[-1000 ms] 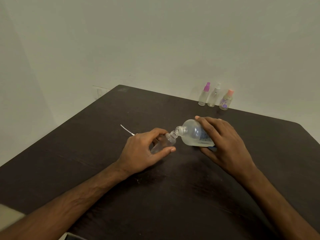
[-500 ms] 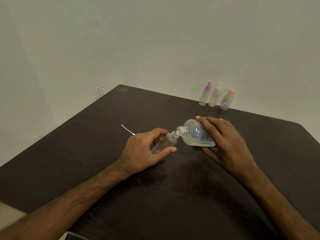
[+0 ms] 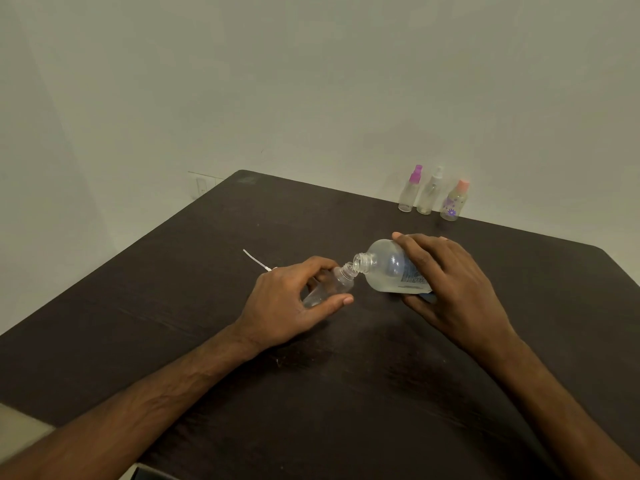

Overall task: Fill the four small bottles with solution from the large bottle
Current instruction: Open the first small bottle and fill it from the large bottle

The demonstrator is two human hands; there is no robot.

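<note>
My right hand (image 3: 450,289) grips the large clear bottle (image 3: 388,268), tipped on its side with its open neck pointing left. My left hand (image 3: 287,299) holds a small clear uncapped bottle (image 3: 332,285), tilted so its mouth meets the large bottle's neck. Three more small bottles stand capped at the table's far edge: one with a purple spray top (image 3: 410,190), one with a white top (image 3: 429,192), one with a pink cap and purple flowers (image 3: 454,202).
A white spray tube with its cap (image 3: 254,259) lies on the dark wooden table (image 3: 173,306) just behind my left hand. The table meets a pale wall at the back. A wall socket (image 3: 201,186) sits past the far left corner.
Both hands and bottles hold nearly the same pose. The small bottle's mouth stays against the large bottle's neck.
</note>
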